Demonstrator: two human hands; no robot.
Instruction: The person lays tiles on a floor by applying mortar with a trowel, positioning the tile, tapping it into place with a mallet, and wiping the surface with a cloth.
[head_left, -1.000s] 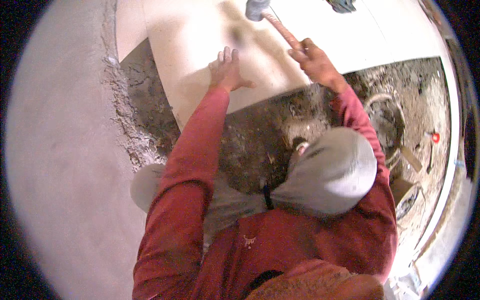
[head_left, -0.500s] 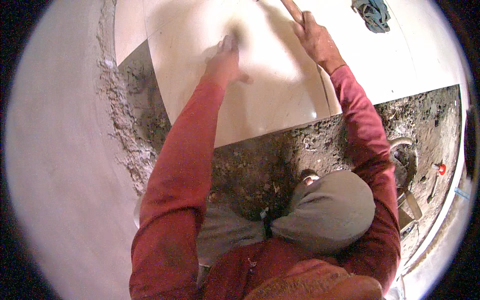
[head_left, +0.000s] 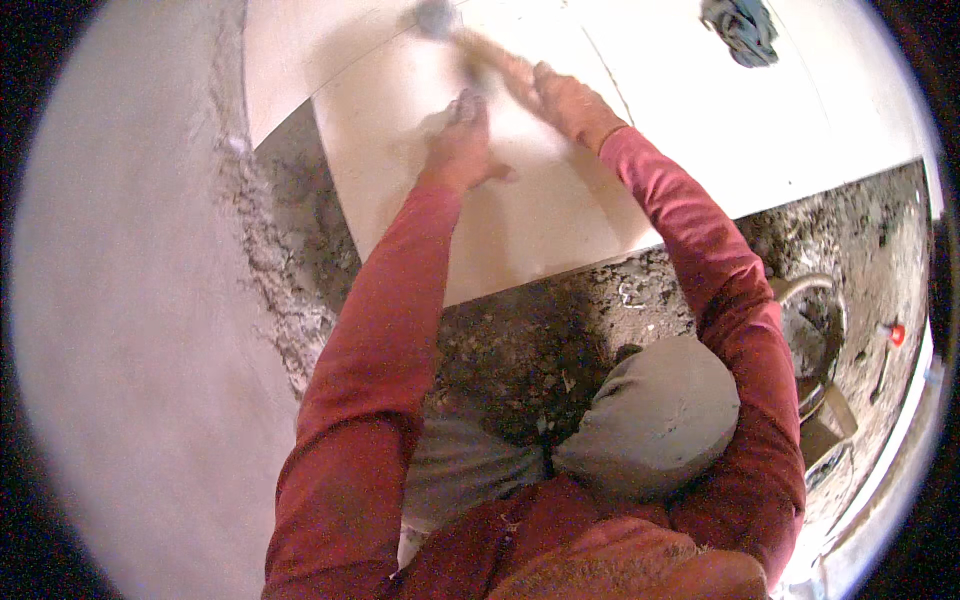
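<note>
My left hand [head_left: 462, 145] lies spread on a large pale floor tile [head_left: 540, 225], holding nothing, with its thumb apart from the fingers. In my right hand [head_left: 572, 108] is the wooden handle of a mallet [head_left: 490, 52], which points up and to the left. Its dark head, blurred by motion, is near the tile's far left edge, beyond my left hand. Whether the head touches the tile I cannot tell. Bright glare washes out much of the tile surface.
Dark, rough soil [head_left: 530, 360] lies between the tile's near edge and my knees. A plain wall [head_left: 130, 300] rises on the left. A crumpled dark cloth [head_left: 742, 32] lies on the tiles at far right. A bucket [head_left: 815, 325] and a red-tipped tool [head_left: 895, 334] are to the right.
My right hand has swung left and inward with the mallet, bringing its head into view near the tile's far left. My left hand stays on the tile, a little nearer and to the right.
</note>
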